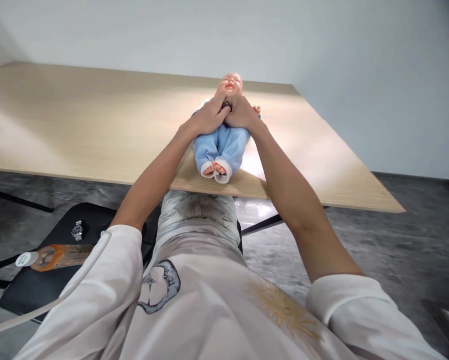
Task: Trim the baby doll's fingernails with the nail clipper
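A baby doll [220,145] in a light blue outfit with white cuffs lies on its back on the wooden table [96,125]. Its bare feet point toward me and its head is at the far end. My left hand [210,116] and my right hand [241,112] meet over the doll's chest, with curled fingers and both thumbs close together. A small dark spot shows between them, too hidden to name. What the fingertips hold is covered by the hands. One doll hand [257,109] sticks out beside my right hand.
A black chair [17,295] stands at the lower left, under the table edge. On it lie a metal-band wristwatch [77,230] and a bottle of orange liquid [61,257] with a white cap. A pale wall [152,40] rises behind the table. A white cable [29,315] runs past my left sleeve.
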The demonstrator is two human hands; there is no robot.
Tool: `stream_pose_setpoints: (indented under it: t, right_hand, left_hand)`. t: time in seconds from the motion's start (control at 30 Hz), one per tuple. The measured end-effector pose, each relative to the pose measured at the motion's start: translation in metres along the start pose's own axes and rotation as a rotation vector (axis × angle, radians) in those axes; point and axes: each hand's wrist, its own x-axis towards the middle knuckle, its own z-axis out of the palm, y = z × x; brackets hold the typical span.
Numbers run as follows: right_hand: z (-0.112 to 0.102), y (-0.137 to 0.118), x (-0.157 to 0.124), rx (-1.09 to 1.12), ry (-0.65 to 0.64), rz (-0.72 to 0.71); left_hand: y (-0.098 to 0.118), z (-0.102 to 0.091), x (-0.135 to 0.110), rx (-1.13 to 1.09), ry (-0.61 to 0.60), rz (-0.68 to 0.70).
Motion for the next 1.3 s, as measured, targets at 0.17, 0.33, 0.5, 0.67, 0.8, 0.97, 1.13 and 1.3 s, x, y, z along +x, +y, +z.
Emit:
stream_pose_setpoints:
  t: [0.17, 0.33, 0.5, 0.67, 0.8, 0.97, 1.13, 1.3]
  right_hand:
    - [-0.001, 0.003, -0.001, -0.004, 0.002, 0.014]
    - [0.0, 0.004, 0.0, 0.009, 0.005, 0.03]
    - [-0.002, -0.001, -0.001, 0.006, -0.003, 0.023]
    - [-0.001, 0.004, -0.001, -0.012, -0.005, 0.014]
    - [0.0, 0.012, 0.001, 0.016, -0.009, -0.008]
    - [0.0, 0.014, 0.003, 0.023, -0.028, -0.019]
    - [0.0, 0.014, 0.002, 0.006, -0.011, 0.007]
    - [0.002, 0.019, 0.003, 0.002, 0.005, 0.021]
  left_hand:
    - [0.001, 0.003, 0.001, -0.017, 0.007, -0.002]
    - [0.002, 0.004, 0.002, -0.047, -0.059, -0.065]
    - [0.006, 0.003, 0.001, -0.102, -0.088, -0.049]
    - [0.009, 0.003, 0.0, -0.099, -0.09, -0.075]
    - [0.01, 0.004, -0.001, -0.081, -0.069, -0.09]
    - [0.011, 0.007, -0.001, -0.093, -0.015, -0.063]
    - [0.01, 0.009, 0.001, -0.087, -0.031, -0.068]
    - [0.007, 0.01, 0.001, -0.043, -0.006, -0.078]
